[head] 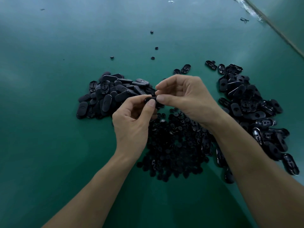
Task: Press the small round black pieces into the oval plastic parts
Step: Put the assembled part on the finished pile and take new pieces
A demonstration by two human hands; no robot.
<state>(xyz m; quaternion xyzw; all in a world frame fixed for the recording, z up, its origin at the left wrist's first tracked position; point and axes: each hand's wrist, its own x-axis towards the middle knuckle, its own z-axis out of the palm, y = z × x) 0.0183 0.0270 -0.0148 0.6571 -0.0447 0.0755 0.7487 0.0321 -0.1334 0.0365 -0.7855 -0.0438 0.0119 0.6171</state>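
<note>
A loose heap of small round black pieces (pixel 174 145) lies at the centre, with four stray pieces (pixel 153 58) scattered well beyond it. Dark oval plastic parts sit in two piles. The left pile (pixel 105 99) lies mostly smooth side up, and the right pile (pixel 250 109) shows holes and ribbed undersides. One held oval part (pixel 148 100) is pinched between the left hand (pixel 131 122) and the right hand (pixel 185 96).

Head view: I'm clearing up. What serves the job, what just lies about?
Job: black oval plastic part, pinched by left hand and right hand; heap of small round black pieces; left oval pile; right oval pile.
Idle: stray round pieces beyond; black scrap.
</note>
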